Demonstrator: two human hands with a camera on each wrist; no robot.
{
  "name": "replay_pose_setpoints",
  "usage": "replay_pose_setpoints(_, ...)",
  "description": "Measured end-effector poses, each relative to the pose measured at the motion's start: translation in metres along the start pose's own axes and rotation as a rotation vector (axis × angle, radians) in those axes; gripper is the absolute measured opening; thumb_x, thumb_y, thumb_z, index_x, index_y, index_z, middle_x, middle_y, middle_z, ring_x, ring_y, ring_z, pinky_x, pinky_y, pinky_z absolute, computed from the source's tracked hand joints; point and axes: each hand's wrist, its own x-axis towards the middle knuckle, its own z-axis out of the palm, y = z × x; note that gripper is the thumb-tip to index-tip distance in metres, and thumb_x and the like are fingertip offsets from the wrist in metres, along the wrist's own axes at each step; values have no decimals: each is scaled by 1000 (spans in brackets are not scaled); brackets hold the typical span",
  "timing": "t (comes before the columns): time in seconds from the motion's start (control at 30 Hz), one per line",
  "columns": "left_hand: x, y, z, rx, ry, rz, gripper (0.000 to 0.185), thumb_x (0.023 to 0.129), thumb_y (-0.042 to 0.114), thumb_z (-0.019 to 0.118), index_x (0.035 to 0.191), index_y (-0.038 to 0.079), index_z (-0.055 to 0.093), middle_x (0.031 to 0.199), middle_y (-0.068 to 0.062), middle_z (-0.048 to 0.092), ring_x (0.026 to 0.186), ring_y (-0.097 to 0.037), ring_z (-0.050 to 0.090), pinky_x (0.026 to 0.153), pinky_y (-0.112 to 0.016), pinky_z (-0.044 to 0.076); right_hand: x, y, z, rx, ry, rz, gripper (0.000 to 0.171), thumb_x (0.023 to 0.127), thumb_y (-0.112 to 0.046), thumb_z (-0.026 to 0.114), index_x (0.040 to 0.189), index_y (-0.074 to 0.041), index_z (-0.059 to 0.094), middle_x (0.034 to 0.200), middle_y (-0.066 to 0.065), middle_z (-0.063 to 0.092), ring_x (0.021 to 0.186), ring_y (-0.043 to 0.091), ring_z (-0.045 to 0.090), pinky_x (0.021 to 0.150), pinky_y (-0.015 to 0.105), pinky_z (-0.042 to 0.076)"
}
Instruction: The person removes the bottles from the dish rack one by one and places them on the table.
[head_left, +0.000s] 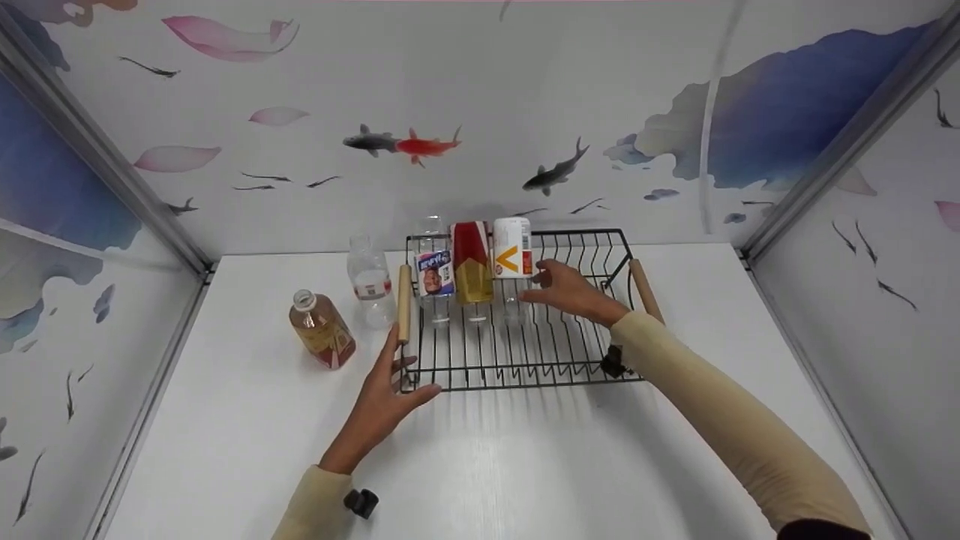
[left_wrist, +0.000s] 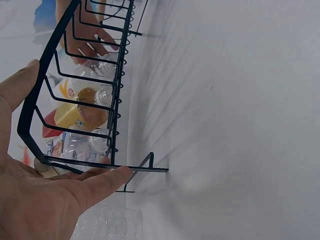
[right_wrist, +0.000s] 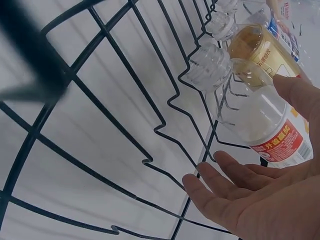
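Observation:
A black wire rack (head_left: 517, 385) with wooden handles stands on the white table (head_left: 525, 465). Three bottles lie side by side at its back left: a blue-labelled one (head_left: 435, 274), a red and gold one (head_left: 472, 262) and a white-labelled one (head_left: 512, 247). My left hand (head_left: 405, 367) touches the rack's front left corner with straight fingers, beside the left handle (head_left: 404, 304); its thumb (left_wrist: 100, 182) lies under the bottom wire. My right hand (head_left: 544, 281) hovers open over the rack, its fingers (right_wrist: 225, 200) just beside the white-labelled bottle (right_wrist: 265, 125).
Left of the rack stand a clear water bottle (head_left: 371, 283) and an uncapped amber bottle (head_left: 322, 331). Painted walls close the table on three sides. The right part of the rack holds nothing.

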Motion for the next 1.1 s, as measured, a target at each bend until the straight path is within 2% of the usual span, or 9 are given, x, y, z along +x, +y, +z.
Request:
replay_pose_setpoints(0.17,-1,-1,1,3,1,-2,124,92,27,93,179,28,4,182,-13,20,153,-38,50,114,-60,54,3,-4,2,1,7,15,93,102,-42,79,168,4,32,154,23,57,142,40,56,118,58,49)
replay_pose_setpoints(0.3,-1,-1,2,5,5,-3,124,92,29,94,179,27,5,182,-13,22,153,-40,50,114,-61,53,6,-5,4,21,3,1,86,101,-38,80,164,2,38,149,22,59,136,39,59,114,56,52)
replay_pose_setpoints(0.57,0,-2,4,-16,2,24,122,93,26,93,179,25,6,181,-15,22,153,-41,50,114,-63,53,9,-9,8,83,-12,-44,81,98,-33,84,158,3,43,155,23,55,142,39,56,118,54,50)
replay_pose_setpoints(0.83,2,-4,4,-9,1,61,121,94,27,92,179,22,7,181,-19,22,150,-44,52,112,-66,53,8,-8,7,170,-7,-14,74,98,-28,84,152,7,47,141,27,60,128,37,61,112,56,54)
replay_pose_setpoints(1.1,0,-4,-1,-9,-5,45,123,93,28,93,179,25,5,181,-16,22,151,-42,52,113,-64,53,-1,-10,-1,230,-3,-22,68,99,-24,83,151,6,51,147,30,59,129,37,62,115,58,53)
